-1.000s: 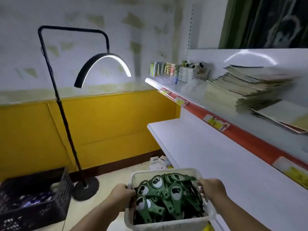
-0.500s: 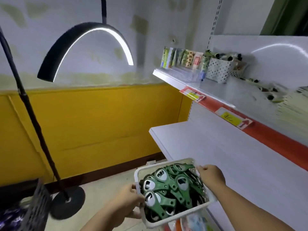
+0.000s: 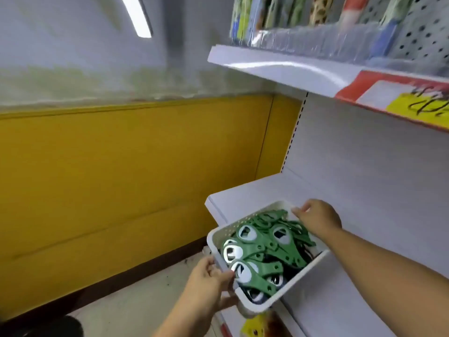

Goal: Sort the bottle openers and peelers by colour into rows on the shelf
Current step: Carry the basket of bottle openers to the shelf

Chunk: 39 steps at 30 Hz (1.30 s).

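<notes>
From the head view, the white basket (image 3: 298, 283) sits low and right of centre in the frame, half over the front edge of the bare white shelf (image 3: 352, 215) and tipped toward the person. It is heaped with green bottle openers (image 3: 264, 249); I can see no peelers among them, though darker things lie underneath that I cannot make out.

The left hand (image 3: 209, 285) is closed around the basket's near-left corner, thumb over the rim and fingers under it. The right hand (image 3: 318, 218) is clamped on the far rim, knuckles up.

What worries me is the tilt. The near wall is the low one, and the pile stands close to the rim there, so a jolt as the base meets the shelf edge could spill openers onto the floor at the lower left of the frame (a long drop). Much of the basket seems to overhang the edge, so if either hand lets go before it is pushed well in, I would expect it to tip off.

The upper shelf (image 3: 279, 66) at the top right, with its packets (image 3: 291, 13), hangs over the work; lifting the basket high could knock it.
</notes>
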Each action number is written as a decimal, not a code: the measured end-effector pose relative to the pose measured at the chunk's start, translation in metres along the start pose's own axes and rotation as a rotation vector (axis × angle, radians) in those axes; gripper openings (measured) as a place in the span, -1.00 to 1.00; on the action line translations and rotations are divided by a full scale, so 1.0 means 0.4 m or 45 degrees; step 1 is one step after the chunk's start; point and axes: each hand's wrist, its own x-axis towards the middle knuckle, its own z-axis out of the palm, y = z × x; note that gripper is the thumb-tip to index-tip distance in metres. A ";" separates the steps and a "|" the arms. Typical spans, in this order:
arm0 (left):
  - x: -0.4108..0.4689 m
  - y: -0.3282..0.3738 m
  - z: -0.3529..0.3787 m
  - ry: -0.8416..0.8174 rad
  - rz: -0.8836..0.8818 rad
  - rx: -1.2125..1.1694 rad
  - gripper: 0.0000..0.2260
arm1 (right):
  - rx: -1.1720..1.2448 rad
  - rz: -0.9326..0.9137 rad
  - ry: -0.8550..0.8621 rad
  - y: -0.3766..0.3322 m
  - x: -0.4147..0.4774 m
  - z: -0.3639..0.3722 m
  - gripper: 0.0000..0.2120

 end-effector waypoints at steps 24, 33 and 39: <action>-0.092 0.259 -0.135 0.396 0.488 2.054 -0.45 | -0.405 -0.750 -0.294 -0.331 -0.262 -0.012 -0.46; -0.680 0.201 -0.058 0.244 0.741 2.380 -0.45 | -0.480 -0.842 -0.299 -0.169 -0.824 -0.337 -0.42; -0.945 0.269 0.118 0.146 1.135 2.392 -0.46 | -0.440 -0.842 -0.076 -0.095 -1.032 -0.669 -0.46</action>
